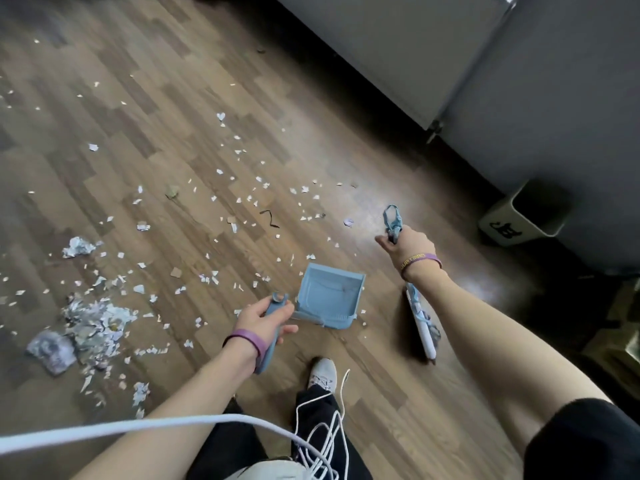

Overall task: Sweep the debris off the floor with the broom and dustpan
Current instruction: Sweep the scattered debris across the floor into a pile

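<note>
Your left hand (265,318) grips the dustpan (327,294) handle; your right hand (407,242) grips the broom (421,318). The debris (97,320) lies mainly leftward, nearer your left hand. The broom head sits right of the dustpan.

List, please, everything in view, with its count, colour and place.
dustpan: one, light blue, on the floor at centre
broom: one, blue handle and white head, right of the dustpan
paper scraps: many, white, scattered, heaped at left
bin: one, pale, at right by the grey furniture
grey furniture: count unclear, top right
floor: brown wood
cable: white, looped at bottom
shoe: one, white, bottom centre
wristbands: two, purple, one on each wrist
left hand: grips the dustpan handle
right hand: grips the broom handle
</note>
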Tool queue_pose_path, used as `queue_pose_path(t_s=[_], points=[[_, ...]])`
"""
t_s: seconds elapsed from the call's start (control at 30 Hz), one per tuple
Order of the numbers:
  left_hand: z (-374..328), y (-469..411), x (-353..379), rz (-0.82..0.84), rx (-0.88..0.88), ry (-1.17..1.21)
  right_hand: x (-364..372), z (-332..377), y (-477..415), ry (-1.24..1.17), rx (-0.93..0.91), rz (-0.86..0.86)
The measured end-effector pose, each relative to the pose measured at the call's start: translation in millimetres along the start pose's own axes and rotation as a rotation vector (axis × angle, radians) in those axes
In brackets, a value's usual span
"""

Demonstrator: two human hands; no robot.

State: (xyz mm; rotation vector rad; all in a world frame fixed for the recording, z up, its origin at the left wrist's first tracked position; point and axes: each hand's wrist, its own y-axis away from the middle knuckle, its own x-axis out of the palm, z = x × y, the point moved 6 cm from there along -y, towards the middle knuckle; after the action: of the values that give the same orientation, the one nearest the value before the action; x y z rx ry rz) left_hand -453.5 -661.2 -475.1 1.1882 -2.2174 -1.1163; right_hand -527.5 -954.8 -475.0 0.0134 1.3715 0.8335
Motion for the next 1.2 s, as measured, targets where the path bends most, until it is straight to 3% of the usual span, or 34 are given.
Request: queue_pose_path(t_s=[0.4,0.67,0.9,1.03,1.2], points=[[0.4,-40.4,-187.5,-0.13,-0.018,0.045,136.3,234.0,13.5,-0.063,-0.095,0.145],[-0.8,-43.9,-397.4,-0.238,-0.04,0.135,235.6,494.2,85.3,-0.13,-0.278,0.229],[4.8,-23.6,-550.3,-0.447,-0.04,0.253,279.3,703.4,175.4,-0.231,-0.508,0.349],[6.2,-4.7,-600.2,-0.564,-0.003,0.208,275.5,768.9,209.2,-0.246,-0.606,0.38],[-4.0,11.8,-627.9,-0.667,0.042,0.254,267.2,785.2,202.9,-0.19,-0.636,0.336]])
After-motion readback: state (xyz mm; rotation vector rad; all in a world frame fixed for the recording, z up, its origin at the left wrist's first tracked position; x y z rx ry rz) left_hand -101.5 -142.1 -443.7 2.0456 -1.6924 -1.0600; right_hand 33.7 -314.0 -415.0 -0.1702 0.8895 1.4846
